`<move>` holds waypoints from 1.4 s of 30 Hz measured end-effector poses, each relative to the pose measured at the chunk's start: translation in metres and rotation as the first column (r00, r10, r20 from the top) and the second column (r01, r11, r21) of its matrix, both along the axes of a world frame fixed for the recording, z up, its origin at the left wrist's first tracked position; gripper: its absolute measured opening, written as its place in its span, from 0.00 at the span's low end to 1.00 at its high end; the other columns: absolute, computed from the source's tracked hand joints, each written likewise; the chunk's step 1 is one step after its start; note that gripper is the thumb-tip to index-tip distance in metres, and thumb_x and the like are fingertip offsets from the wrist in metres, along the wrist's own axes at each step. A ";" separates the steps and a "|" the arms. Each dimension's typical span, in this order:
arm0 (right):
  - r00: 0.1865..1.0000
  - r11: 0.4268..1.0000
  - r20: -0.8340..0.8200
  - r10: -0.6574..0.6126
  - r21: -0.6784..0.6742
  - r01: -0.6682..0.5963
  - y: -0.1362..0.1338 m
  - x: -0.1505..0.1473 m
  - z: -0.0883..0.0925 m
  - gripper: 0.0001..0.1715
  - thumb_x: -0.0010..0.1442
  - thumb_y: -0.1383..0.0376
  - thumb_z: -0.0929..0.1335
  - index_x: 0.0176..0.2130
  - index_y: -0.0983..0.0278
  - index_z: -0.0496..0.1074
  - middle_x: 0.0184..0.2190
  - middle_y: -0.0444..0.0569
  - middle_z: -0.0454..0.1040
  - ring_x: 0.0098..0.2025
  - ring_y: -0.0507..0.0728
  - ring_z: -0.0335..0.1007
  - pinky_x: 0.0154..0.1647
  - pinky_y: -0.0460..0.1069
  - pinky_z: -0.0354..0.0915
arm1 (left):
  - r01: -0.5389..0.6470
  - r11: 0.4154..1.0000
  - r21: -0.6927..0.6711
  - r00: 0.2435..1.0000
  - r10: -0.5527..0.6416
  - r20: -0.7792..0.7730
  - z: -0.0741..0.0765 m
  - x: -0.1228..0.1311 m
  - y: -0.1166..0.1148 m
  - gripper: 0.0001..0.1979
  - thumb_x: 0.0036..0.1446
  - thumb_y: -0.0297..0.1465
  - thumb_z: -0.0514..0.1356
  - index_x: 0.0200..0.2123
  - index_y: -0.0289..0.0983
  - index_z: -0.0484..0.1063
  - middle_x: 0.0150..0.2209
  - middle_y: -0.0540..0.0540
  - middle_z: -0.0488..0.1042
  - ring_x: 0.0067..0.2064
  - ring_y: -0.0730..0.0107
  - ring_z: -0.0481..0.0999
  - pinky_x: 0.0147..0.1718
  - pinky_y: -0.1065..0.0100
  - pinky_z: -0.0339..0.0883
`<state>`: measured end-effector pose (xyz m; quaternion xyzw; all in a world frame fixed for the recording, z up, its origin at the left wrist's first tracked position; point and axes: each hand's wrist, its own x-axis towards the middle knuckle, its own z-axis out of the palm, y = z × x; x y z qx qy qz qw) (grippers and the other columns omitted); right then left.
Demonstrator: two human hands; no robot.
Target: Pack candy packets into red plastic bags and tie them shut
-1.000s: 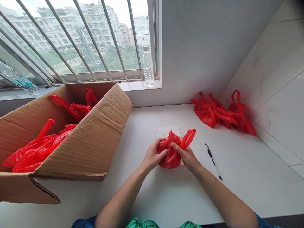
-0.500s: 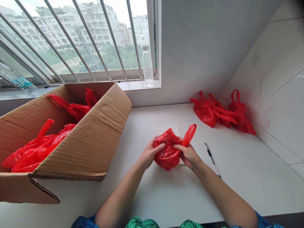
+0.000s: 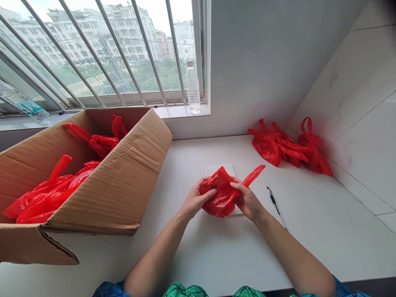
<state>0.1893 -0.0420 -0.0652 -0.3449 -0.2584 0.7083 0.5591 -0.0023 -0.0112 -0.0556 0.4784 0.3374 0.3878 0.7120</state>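
Head camera, reading from the left: I see an open brown corrugated cardboard box (image 3: 102,181) tipped on its side on the white surface (image 3: 309,231), with several knotted red plastic bags (image 3: 49,194) piled inside it. Behind it a clear plastic water bottle (image 3: 193,87) stands on the window ledge. At centre, my left hand (image 3: 193,202) and right hand (image 3: 247,201) both grip one small red plastic bag (image 3: 221,194), held just above the surface over a white sheet of paper (image 3: 216,169). The left fingers (image 3: 206,196) are clenched on the bag's bunched left side; the right ones pinch the neck, from which one handle strip sticks out towards the right. I judge the step in hand to be working at the bag's neck, tying or untying I cannot tell. The next move, as I read it, calls for a firm pinch on that loose strip while the left hand steadies the bulk. Right of the hands a black pen (image 3: 276,208) lies near by, and further back more knotted red bags (image 3: 287,146) sit against the white tiled wall (image 3: 355,103).
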 end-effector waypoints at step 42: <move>0.983 0.973 0.069 -0.168 -0.147 0.177 0.004 0.011 0.001 0.18 0.55 0.53 0.76 0.44 0.57 0.79 0.42 0.44 0.82 0.45 0.60 0.78 0.41 0.50 0.73 | -0.143 0.659 0.738 0.868 0.442 -0.226 -0.012 0.000 -0.002 0.20 0.61 0.27 0.58 0.56 0.41 0.65 0.63 0.40 0.62 0.66 0.55 0.61 0.65 0.49 0.56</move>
